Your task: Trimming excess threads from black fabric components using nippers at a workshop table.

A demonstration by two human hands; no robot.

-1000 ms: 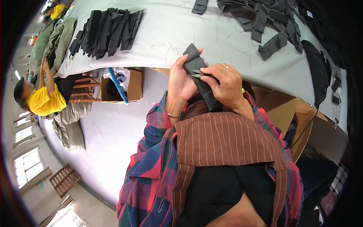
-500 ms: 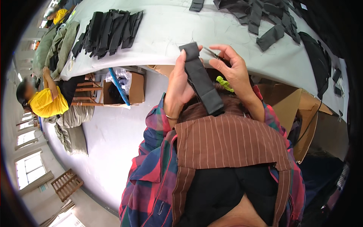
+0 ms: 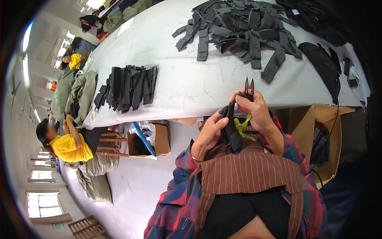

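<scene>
My left hand (image 3: 211,133) is closed on a black fabric strip (image 3: 230,131), which hangs folded in front of my striped apron. My right hand (image 3: 256,110) grips a pair of thread snips (image 3: 249,88), their dark blades pointing up and away from me. Its thumb and fingertips also touch the upper end of the strip. A yellow-green ribbon (image 3: 242,129) dangles beneath the right hand; where it is fastened is hidden. Both hands are just off the near edge of the white-covered table (image 3: 171,93).
A row of black strips (image 3: 126,87) lies at the table's left, a loose heap of strips (image 3: 242,34) at the far side. Black fabric pieces (image 3: 322,65) lie right. Cardboard boxes (image 3: 161,137) (image 3: 306,119) stand below the table. A person in yellow (image 3: 73,147) sits left.
The view has shifted, bringing more of the heap into sight. My right hand has come onto the strip's upper end, its snips turned upward. The strip, formerly held out flat, is now bunched between both hands.
</scene>
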